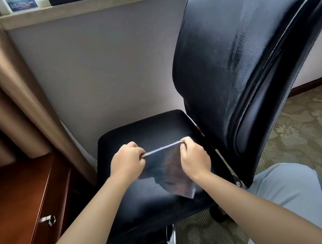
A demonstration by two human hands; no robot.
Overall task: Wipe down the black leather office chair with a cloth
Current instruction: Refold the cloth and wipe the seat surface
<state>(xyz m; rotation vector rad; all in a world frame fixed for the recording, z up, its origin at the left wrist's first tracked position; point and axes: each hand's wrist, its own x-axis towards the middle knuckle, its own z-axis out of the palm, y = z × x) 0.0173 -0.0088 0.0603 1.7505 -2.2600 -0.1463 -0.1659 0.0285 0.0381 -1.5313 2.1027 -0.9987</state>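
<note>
Both hands over the chair seat (148,128), cloth (168,170) stretched between them. Left hand (127,162) pinches one top corner, right hand (194,160) pinches the other, fingers curled on the edge. Cloth hangs down, blurred. Chair back (236,54) at right shows dusty streaks.

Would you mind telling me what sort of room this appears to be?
Probably an office or a hotel room's work corner: a black leather office chair beside a wooden desk, patterned carpet and a curtained window sill.
</note>
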